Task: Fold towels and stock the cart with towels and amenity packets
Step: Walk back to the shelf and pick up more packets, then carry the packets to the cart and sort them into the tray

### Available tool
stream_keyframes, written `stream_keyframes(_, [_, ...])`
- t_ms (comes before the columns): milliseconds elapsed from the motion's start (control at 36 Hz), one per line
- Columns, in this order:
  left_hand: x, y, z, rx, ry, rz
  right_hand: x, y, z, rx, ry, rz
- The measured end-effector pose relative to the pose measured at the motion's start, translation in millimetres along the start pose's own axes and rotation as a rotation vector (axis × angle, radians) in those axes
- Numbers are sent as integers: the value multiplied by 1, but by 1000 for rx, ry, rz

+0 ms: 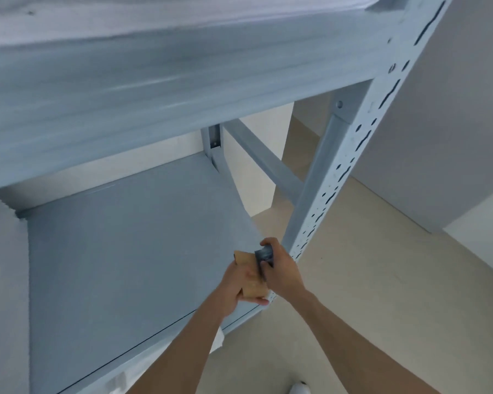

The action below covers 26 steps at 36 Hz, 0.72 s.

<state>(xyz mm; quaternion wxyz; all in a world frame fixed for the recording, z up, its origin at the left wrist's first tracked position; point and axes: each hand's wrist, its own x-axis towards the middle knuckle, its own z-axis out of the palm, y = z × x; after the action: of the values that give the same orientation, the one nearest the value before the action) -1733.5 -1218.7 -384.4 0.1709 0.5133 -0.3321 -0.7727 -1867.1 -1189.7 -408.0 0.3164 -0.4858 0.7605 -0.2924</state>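
Two hands meet low and right of centre: the left hand (241, 282) grips a tan paper packet (252, 288), the right hand (279, 265) clasps a dark grey packet (264, 255) (blurred), above the front corner of the grey metal shelf (125, 251), beside its perforated upright (350, 155).

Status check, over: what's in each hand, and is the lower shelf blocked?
Left hand grips brown packet. Right hand grips small dark item, kind unclear. Both over lower shelf front corner, beside slotted post. Nothing seen on shelf.
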Motion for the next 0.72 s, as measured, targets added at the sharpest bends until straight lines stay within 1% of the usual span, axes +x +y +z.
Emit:
stream_keyframes(83, [-9,2,18,59,-27,11,-11,4,-18,-44,15,28])
stream_keyframes(222, [-23,-6,57,146,-71,53,-36,23,-53,-51,42,-10])
stream_keyframes(389, [-35,-17,134,200,-99,110,-61,68,-113,9,101,-19])
stream_keyframes(444, [-36,-25,165,169,-98,131,-69,85,-144,101,133,3])
stream_keyframes(500, [-35,-31,191,84,-76,144,-76,98,-174,244,185,38])
stream_keyframes(583, [-31,-41,246,-50,-42,210,-88,124,-234,573,312,133])
stream_keyframes(639, [-30,-43,281,-110,-49,258,-94,138,-269,792,357,191])
stream_keyframes(722, [-29,-42,329,-165,-86,309,-102,155,-314,969,385,250])
